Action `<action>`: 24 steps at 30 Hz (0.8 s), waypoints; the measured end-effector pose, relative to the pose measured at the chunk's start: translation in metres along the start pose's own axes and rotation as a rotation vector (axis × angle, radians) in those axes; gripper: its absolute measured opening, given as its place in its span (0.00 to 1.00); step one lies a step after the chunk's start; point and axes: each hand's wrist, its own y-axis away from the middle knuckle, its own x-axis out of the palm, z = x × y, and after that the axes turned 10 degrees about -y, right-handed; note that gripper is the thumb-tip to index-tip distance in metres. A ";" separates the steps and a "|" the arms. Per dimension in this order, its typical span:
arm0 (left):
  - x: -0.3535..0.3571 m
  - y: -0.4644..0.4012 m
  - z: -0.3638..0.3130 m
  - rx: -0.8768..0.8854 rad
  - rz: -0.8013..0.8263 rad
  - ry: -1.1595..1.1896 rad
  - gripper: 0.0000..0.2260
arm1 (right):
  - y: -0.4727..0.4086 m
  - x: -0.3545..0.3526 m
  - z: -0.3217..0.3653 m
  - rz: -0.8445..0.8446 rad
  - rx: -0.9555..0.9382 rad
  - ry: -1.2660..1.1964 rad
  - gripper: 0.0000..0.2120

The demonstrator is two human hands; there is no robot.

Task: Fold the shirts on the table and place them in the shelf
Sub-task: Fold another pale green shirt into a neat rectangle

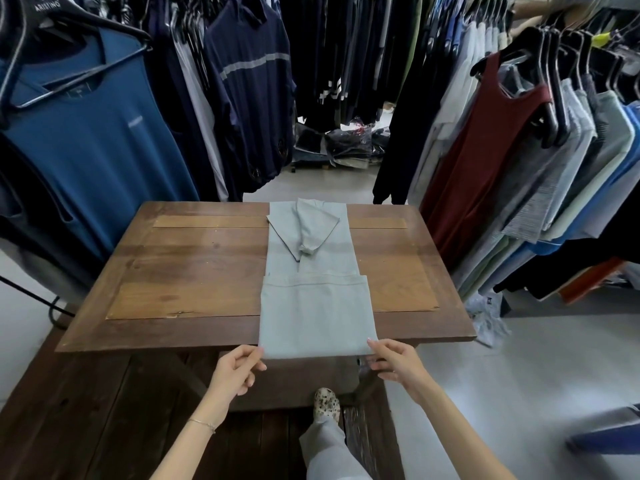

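The word "ARISTINO" stands in white capitals on a black hanger (48,6) at the top left. The blue shirt (93,133) below it carries a small chest print and a neck label, both too small to read.

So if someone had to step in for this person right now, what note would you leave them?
Left hand: pinches the near left corner of the pale grey shirt.
Right hand: pinches the near right corner.
Shirt: lies lengthwise on the wooden table, sides and sleeves folded in, bottom part doubled up once, fold at the near edge.
Done: the narrow strip and first fold.
Left: fold again towards the collar end, then carry it to the shelf, which is not in view.
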 end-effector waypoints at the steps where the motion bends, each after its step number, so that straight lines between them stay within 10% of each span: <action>1: 0.000 0.000 0.000 0.004 0.000 -0.004 0.06 | 0.000 0.001 0.000 -0.011 -0.002 -0.006 0.12; 12: 0.004 0.006 0.018 -0.017 0.005 0.118 0.06 | 0.001 0.002 -0.011 -0.049 0.042 -0.088 0.12; 19: 0.036 0.006 0.011 -0.254 0.116 0.955 0.13 | 0.007 0.009 -0.014 -0.090 0.065 -0.179 0.10; 24: 0.073 0.004 -0.010 -0.301 0.256 0.814 0.14 | 0.018 0.023 -0.019 -0.428 -0.337 0.106 0.12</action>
